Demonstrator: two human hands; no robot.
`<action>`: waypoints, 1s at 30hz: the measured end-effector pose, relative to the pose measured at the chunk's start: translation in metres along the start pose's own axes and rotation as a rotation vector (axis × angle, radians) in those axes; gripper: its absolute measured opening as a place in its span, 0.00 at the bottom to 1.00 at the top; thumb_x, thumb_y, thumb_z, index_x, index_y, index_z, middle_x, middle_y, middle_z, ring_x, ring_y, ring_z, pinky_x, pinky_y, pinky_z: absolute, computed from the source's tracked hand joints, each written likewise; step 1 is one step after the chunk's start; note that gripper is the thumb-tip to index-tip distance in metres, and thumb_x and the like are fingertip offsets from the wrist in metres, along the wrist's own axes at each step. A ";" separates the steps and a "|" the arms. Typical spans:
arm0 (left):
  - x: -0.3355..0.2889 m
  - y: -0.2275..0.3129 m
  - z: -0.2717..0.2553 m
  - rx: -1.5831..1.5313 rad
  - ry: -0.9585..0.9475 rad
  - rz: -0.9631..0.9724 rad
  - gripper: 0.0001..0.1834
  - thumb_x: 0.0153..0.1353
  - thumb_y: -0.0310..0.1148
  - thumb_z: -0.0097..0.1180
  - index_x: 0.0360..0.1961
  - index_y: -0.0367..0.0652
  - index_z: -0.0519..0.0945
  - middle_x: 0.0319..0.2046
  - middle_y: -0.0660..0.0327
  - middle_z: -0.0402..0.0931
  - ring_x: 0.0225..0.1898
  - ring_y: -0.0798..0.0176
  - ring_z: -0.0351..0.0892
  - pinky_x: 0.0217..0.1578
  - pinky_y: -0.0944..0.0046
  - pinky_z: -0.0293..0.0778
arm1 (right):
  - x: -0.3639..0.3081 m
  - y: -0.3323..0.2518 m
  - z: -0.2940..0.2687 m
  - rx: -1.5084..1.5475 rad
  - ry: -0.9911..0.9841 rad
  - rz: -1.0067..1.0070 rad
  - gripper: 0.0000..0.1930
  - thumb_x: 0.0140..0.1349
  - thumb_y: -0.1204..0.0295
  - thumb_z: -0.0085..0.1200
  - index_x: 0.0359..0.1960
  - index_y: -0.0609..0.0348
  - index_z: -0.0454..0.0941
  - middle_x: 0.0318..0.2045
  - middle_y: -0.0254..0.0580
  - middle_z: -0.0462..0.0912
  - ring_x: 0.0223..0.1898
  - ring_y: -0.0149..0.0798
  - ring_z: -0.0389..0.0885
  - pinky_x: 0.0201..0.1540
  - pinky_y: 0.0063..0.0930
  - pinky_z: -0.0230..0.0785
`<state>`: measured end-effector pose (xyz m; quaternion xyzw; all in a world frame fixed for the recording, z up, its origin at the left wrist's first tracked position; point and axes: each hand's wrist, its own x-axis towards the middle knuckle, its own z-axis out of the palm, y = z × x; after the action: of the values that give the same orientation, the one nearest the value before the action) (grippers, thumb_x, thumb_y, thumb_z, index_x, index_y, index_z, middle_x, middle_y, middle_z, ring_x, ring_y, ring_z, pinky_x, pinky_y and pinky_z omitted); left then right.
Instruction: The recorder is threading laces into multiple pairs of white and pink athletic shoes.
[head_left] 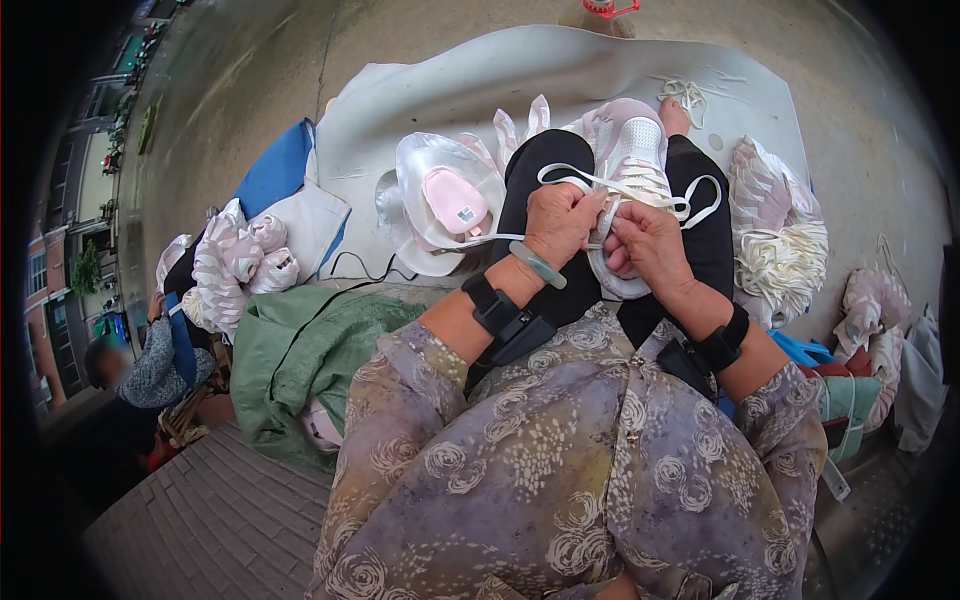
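Note:
A white and pale pink sneaker [638,150] rests between my thighs, its toe pointing away from me. White shoelace [640,187] runs through its eyelets, and loose loops stick out to both sides. My left hand [562,218] pinches the lace at the left of the shoe's opening. Close beside it, my right hand [648,243] has its fingers curled at the collar, pinching lace there; the fingertips are partly hidden. Left of my knee lies a clear plastic wrapping [412,160] with a pink oval piece [456,198] on it.
A pale sheet [440,85] covers the ground ahead. To my right sit a bundle of pink-white shoe uppers [757,185] and a heap of white laces [780,265]. At left are a green sack [300,345], more uppers [225,260], and another person [150,370] seated farther off.

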<state>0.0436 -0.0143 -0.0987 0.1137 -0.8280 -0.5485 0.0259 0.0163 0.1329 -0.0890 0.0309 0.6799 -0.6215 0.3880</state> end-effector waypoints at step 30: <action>-0.003 0.003 0.000 -0.508 -0.075 -0.371 0.09 0.55 0.31 0.55 0.23 0.36 0.75 0.14 0.63 0.72 0.08 0.75 0.64 0.08 0.75 0.58 | -0.004 0.004 -0.008 -0.085 0.006 0.027 0.07 0.60 0.75 0.43 0.25 0.62 0.72 0.17 0.36 0.75 0.11 0.26 0.72 0.13 0.18 0.63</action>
<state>0.0461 -0.0128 -0.0953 0.2322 -0.6302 -0.7368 -0.0777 0.0167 0.1426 -0.0906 0.0254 0.7062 -0.5868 0.3953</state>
